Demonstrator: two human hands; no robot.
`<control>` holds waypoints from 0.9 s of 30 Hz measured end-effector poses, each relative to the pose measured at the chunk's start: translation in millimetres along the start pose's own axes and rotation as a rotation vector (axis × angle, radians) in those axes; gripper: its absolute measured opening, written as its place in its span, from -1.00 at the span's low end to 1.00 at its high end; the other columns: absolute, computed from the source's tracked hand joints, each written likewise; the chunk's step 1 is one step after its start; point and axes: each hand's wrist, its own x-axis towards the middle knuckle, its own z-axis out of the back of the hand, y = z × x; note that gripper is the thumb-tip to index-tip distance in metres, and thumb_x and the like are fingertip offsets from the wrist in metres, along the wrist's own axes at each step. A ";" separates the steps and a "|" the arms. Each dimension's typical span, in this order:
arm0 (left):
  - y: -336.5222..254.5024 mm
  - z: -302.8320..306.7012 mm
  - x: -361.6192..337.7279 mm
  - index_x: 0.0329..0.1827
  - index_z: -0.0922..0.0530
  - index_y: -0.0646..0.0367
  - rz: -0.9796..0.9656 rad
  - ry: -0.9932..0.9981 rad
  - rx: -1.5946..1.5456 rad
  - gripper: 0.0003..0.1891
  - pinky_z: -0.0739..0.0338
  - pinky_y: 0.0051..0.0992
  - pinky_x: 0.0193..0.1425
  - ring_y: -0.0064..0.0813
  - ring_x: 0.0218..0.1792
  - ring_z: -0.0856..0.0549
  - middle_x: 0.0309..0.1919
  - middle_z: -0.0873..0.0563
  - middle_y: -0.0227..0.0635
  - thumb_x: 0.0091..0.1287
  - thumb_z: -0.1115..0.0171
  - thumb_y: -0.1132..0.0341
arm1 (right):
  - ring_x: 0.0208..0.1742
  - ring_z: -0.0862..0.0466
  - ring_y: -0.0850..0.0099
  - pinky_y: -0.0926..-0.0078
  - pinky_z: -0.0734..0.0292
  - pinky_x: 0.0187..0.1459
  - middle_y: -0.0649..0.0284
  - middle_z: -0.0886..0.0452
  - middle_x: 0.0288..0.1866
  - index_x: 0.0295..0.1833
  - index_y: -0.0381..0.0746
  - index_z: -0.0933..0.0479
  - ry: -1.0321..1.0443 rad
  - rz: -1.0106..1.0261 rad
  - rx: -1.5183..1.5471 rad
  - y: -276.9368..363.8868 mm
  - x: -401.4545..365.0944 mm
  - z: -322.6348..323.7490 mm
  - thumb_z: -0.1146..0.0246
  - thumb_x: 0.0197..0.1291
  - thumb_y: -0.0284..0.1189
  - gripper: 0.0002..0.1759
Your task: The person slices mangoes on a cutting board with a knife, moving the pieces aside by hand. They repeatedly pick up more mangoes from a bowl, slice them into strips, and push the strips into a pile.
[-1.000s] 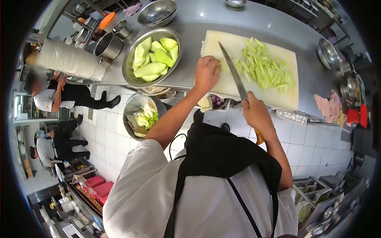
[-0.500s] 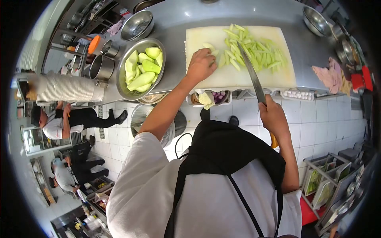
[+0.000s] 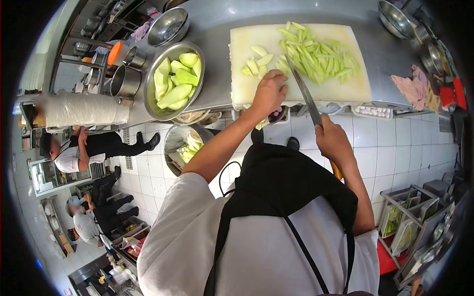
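Note:
My right hand (image 3: 333,140) is wrapped round the handle of a long kitchen knife (image 3: 307,93). Its blade slants up and left over the white cutting board (image 3: 340,93), its tip beside a heap of pale green vegetable strips (image 3: 321,56). Above the board's front edge is my left hand (image 3: 270,91), fingers bent and thumb apart, with nothing visible in it. Just beyond that hand, several thicker pale green slices (image 3: 257,63) lie at the board's left. To the left stands a steel bowl (image 3: 148,106) of large peeled green vegetable pieces (image 3: 175,81).
A metal bowl (image 3: 168,27) and steel pots (image 3: 125,81) stand at the left; a pink cloth (image 3: 412,89) and more bowls (image 3: 395,19) at the right. Below the counter is a bin (image 3: 173,140) with scraps. Two people (image 3: 74,153) stand at far left.
My left hand has drawn back and right from the slices, uncovering them. The knife has shifted slightly left and down, still in my right hand. The scrap bin shows more fully.

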 end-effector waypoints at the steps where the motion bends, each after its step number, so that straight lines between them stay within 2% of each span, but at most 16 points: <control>1: 2.2 -0.7 -0.4 -0.03 -0.75 0.31 0.010 -0.031 -0.013 -0.75 -0.61 -0.22 0.24 -0.03 0.09 -0.72 0.09 -0.72 -0.08 0.25 -0.40 0.44 | -0.04 -0.68 -0.29 -0.21 -0.52 0.07 -0.30 -0.70 -0.20 0.22 -0.36 -0.43 0.021 -0.016 -0.015 4.4 -0.7 0.9 -0.10 0.47 -0.36 -0.65; 2: 4.7 -0.6 0.5 -0.04 -0.75 0.31 0.018 -0.065 -0.024 -0.77 -0.61 -0.22 0.24 -0.04 0.09 -0.71 0.08 -0.72 -0.09 0.26 -0.40 0.44 | -0.04 -0.68 -0.29 -0.21 -0.52 0.07 -0.31 -0.70 -0.19 0.23 -0.35 -0.43 0.029 -0.021 -0.028 6.5 -0.6 0.0 -0.10 0.47 -0.36 -0.64; 5: 11.9 4.2 6.6 -0.10 -0.77 0.29 -0.126 -0.166 0.125 -0.82 -0.60 -0.23 0.23 -0.08 0.08 -0.69 0.01 -0.75 -0.14 0.25 -0.39 0.47 | -0.04 -0.68 -0.30 -0.23 -0.53 0.07 -0.31 -0.70 -0.18 0.25 -0.35 -0.43 0.054 -0.030 -0.053 9.8 0.7 -2.9 -0.11 0.47 -0.35 -0.63; 8: 15.7 3.6 12.3 -0.18 -0.79 0.26 -0.194 -0.186 0.152 -0.87 -0.56 -0.23 0.21 -0.14 0.04 -0.67 -0.07 -0.78 -0.20 0.25 -0.39 0.48 | -0.04 -0.69 -0.31 -0.23 -0.54 0.07 -0.31 -0.70 -0.18 0.25 -0.34 -0.44 0.073 -0.035 -0.059 10.9 3.7 -7.1 -0.11 0.46 -0.35 -0.62; 16: 20.2 -3.8 11.3 -0.24 -0.80 0.21 -0.173 -0.192 0.153 -0.91 -0.49 -0.25 0.16 -0.22 0.00 -0.68 -0.14 -0.80 -0.30 0.22 -0.41 0.49 | -0.04 -0.69 -0.35 -0.24 -0.55 0.09 -0.37 -0.69 -0.18 0.33 -0.41 -0.41 0.143 -0.094 -0.063 18.9 7.4 -7.0 -0.08 0.44 -0.38 -0.55; 20: 22.9 -3.9 12.4 -0.24 -0.80 0.21 -0.196 -0.201 0.174 -0.91 -0.49 -0.24 0.16 -0.22 -0.01 -0.68 -0.14 -0.80 -0.30 0.22 -0.41 0.49 | -0.05 -0.68 -0.38 -0.27 -0.52 0.10 -0.40 -0.68 -0.18 0.26 -0.44 -0.42 0.161 -0.083 -0.025 13.1 27.0 -30.0 -0.07 0.41 -0.42 -0.59; 23: 19.8 -3.0 13.2 -0.24 -0.80 0.21 -0.195 -0.199 0.174 -0.91 -0.48 -0.25 0.16 -0.21 -0.01 -0.68 -0.14 -0.79 -0.30 0.21 -0.41 0.49 | -0.03 -0.68 -0.38 -0.28 -0.50 0.11 -0.41 -0.68 -0.19 0.17 -0.40 -0.43 0.099 -0.020 0.022 7.9 53.7 -32.9 -0.09 0.39 -0.43 -0.66; 26: 20.8 -3.4 12.9 -0.24 -0.79 0.23 -0.199 -0.192 0.172 -0.90 -0.51 -0.23 0.18 -0.17 -0.01 -0.68 -0.13 -0.78 -0.27 0.20 -0.42 0.49 | -0.02 -0.67 -0.37 -0.27 -0.50 0.11 -0.40 -0.68 -0.18 0.18 -0.38 -0.44 0.039 -0.014 0.017 13.1 54.7 -18.2 -0.09 0.42 -0.40 -0.66; 27: 20.4 -0.1 13.5 -0.23 -0.79 0.24 -0.198 -0.203 0.161 -0.89 -0.52 -0.22 0.18 -0.16 -0.01 -0.68 -0.13 -0.78 -0.26 0.19 -0.42 0.49 | -0.02 -0.67 -0.35 -0.27 -0.50 0.11 -0.37 -0.68 -0.17 0.19 -0.36 -0.44 -0.063 0.046 -0.048 12.0 51.4 -18.5 -0.09 0.45 -0.37 -0.65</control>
